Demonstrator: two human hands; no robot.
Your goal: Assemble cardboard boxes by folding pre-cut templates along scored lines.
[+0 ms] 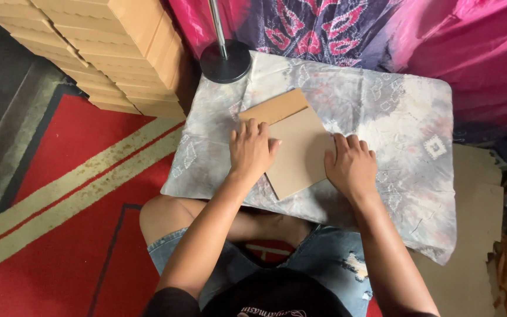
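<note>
the cardboard (293,147) lies flat near the middle of the cloth-covered table (406,117), its far flap folded up; left hand (252,149) and right hand (350,164) press on it, palms down, gripping nothing; stacked boxes (118,53) beyond the far left corner, a lamp base (225,60) on it

A flat cardboard piece (296,148) is laid on the cloth-covered bench (394,111), with the left hand (251,149) pressed on its left part and the right hand (351,166) at its right edge. A lamp base (225,60) is set at the far left corner, and stacked boxes (118,53) are piled on the floor to the left.
</note>
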